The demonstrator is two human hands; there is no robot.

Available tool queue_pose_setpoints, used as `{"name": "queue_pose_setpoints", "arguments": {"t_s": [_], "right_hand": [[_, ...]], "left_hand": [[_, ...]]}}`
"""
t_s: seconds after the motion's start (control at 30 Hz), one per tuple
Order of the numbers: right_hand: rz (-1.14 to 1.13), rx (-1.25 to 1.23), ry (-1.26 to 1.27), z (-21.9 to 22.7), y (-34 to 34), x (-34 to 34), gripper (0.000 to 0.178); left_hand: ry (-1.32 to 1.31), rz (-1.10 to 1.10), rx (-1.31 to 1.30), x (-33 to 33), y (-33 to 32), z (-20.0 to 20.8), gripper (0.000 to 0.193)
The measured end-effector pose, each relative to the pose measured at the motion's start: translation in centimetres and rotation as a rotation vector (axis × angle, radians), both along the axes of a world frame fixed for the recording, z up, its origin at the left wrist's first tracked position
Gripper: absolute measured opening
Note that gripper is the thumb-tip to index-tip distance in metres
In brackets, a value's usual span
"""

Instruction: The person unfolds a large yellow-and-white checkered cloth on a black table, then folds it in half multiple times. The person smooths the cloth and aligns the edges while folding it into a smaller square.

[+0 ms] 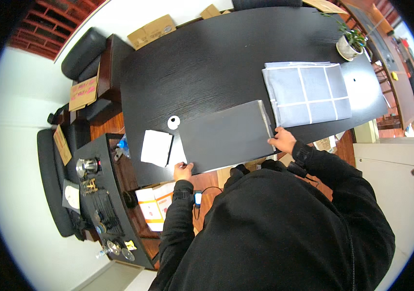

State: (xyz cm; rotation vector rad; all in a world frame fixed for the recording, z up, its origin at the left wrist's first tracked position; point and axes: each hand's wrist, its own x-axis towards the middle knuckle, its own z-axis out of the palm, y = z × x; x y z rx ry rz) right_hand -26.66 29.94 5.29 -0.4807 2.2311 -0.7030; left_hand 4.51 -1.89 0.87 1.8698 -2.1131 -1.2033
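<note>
A flat, dark grey rectangular sheet lies at the near edge of the black table, with a paler strip along its right edge. At its near left corner my left hand is closed, fingers pinching the corner. My right hand grips the right edge near the front corner, with its fingertips partly hidden. White paper with a dark strip along its right side lies left of the sheet. Beside that paper sits a white roll with a dark centre. A folded grey-blue cloth with white lines rests to the right.
The black table stretches away from me, with a potted plant at its far right. Cardboard boxes stand beyond its far left edge. A low dark side table holds a metal pot. Below the table's front edge is a white-and-orange box.
</note>
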Motion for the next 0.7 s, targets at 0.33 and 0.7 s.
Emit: {"name": "queue_pose_setpoints", "arguments": {"t_s": [0.33,0.7], "right_hand": [[-0.126,-0.038,-0.267,-2.4,-0.9,0.4,0.041],[-0.347,-0.805,-0.747,4.6,0.7,-3.4,0.019]], "left_hand": [[0.139,-0.072,0.42,0.9,-2.1,-3.1,0.04],[0.602,0.048,0.683,-3.9,0.1,8.5,0.022]]}}
